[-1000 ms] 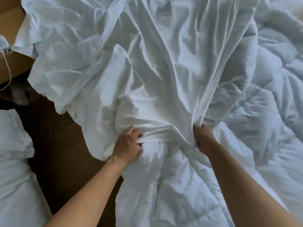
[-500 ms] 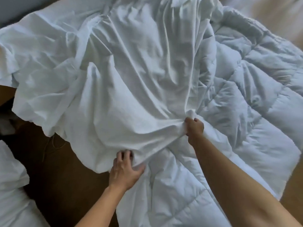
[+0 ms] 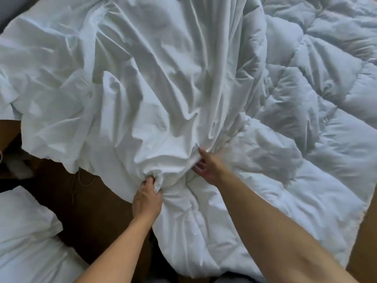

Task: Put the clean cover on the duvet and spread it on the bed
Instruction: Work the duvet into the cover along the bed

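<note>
A thin white duvet cover (image 3: pixel 142 94) lies crumpled over the left and middle of the view. The quilted white duvet (image 3: pixel 306 123) spreads out to the right and runs down toward me. My left hand (image 3: pixel 147 198) grips a bunched fold at the cover's near edge, where cover and duvet meet. My right hand (image 3: pixel 210 166) is just right of it, its fingers loosely spread and touching the cover's folds; what its fingertips hold is hidden by the cloth.
Brown floor (image 3: pixel 85 211) shows at the lower left below the cover's hanging edge. A white pillow (image 3: pixel 26 233) lies at the bottom left. More brown surface (image 3: pixel 365 242) shows past the duvet's right edge.
My right hand let go of its bunched grip and its fingers opened against the cover. My left hand moved right and closed on a fold. The two hands came closer together.
</note>
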`<control>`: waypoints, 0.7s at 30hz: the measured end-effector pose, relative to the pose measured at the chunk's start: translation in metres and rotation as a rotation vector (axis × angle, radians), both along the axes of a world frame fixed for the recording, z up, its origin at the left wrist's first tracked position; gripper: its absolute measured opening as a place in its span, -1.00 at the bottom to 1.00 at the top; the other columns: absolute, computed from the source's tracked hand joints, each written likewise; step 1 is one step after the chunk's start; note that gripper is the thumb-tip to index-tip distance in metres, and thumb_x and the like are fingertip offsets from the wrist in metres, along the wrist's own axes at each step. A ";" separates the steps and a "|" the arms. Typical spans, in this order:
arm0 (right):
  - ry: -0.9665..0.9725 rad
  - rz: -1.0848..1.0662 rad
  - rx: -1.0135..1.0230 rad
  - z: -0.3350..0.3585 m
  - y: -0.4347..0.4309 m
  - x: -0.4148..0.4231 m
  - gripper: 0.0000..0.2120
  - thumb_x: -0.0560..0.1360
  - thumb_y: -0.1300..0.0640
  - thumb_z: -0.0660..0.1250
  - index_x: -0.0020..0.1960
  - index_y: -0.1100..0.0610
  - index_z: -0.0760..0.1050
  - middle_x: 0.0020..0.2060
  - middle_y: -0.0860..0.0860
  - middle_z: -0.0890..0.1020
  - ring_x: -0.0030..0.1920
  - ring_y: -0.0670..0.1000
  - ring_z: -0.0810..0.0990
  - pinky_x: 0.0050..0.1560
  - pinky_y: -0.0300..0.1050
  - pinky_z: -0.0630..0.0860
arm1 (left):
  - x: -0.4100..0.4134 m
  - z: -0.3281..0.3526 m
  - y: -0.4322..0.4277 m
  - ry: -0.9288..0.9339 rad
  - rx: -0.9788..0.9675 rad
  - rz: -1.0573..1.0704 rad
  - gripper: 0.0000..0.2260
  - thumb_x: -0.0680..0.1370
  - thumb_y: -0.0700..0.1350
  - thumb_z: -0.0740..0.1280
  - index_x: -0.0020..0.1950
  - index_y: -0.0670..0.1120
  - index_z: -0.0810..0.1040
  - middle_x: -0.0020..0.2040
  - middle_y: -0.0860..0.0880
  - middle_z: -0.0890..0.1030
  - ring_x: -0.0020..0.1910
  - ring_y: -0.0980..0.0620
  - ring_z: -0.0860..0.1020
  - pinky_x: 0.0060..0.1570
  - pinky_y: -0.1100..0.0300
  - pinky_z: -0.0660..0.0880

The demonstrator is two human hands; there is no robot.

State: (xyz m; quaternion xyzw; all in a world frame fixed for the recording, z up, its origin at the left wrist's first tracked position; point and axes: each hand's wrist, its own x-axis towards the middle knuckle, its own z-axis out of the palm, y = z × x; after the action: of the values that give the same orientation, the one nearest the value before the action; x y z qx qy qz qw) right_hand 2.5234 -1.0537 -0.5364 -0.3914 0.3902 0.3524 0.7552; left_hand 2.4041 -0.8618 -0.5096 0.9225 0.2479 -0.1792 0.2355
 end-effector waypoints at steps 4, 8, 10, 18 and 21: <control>0.087 0.621 0.533 0.007 0.035 -0.111 -0.73 0.49 0.13 0.38 0.17 0.18 0.60 0.06 0.15 0.69 -0.01 0.10 0.69 0.05 0.06 0.62 | 0.013 -0.002 0.005 -0.017 -0.119 -0.095 -0.80 0.62 -0.06 0.26 0.24 0.01 0.42 0.00 -0.09 0.63 -0.01 -0.22 0.60 -0.06 0.02 0.50; 0.314 0.778 0.494 0.001 0.108 -0.194 -0.07 0.47 0.00 0.48 0.63 -0.05 -0.05 0.44 0.14 0.43 0.27 0.19 0.55 0.20 0.15 0.55 | 0.031 0.005 0.021 0.039 -0.205 -0.268 -0.82 0.62 -0.05 0.24 0.22 0.02 0.44 0.00 0.05 0.53 -0.01 -0.11 0.57 -0.06 0.09 0.45; 0.324 0.496 0.172 0.006 0.150 -0.205 -0.08 0.45 -0.06 0.51 0.61 -0.04 0.02 0.47 0.05 0.38 0.31 0.13 0.50 0.14 0.05 0.58 | 0.043 0.013 0.031 0.041 -0.200 -0.355 -0.83 0.62 -0.07 0.22 0.20 0.02 0.42 -0.02 0.03 0.53 -0.04 -0.11 0.55 -0.09 0.10 0.42; 0.152 -0.194 -0.274 0.020 0.121 -0.142 -0.56 0.73 0.17 -0.05 0.59 0.21 0.09 0.59 0.10 0.15 0.56 0.06 0.19 0.51 -0.12 0.14 | 0.108 0.060 0.076 0.015 -0.096 -0.573 -0.84 0.58 -0.13 0.20 0.16 0.00 0.42 0.00 -0.07 0.58 -0.02 -0.19 0.56 -0.10 0.09 0.40; 0.044 0.003 -0.700 0.035 0.045 -0.092 -0.54 0.71 0.21 0.08 0.58 0.27 0.14 0.57 0.16 0.21 0.54 0.08 0.23 0.42 -0.20 0.24 | 0.141 0.069 0.059 0.026 -0.101 -0.552 -0.64 0.61 -0.08 0.22 0.41 -0.05 0.40 0.22 -0.13 0.55 0.03 -0.22 0.54 -0.16 0.05 0.57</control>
State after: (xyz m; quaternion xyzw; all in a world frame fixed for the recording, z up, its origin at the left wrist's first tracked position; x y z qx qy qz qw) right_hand 2.4318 -1.0088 -0.5014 -0.6195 0.5030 0.2069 0.5660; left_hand 2.5449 -0.8026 -0.4406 0.9398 -0.0191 -0.2606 0.2200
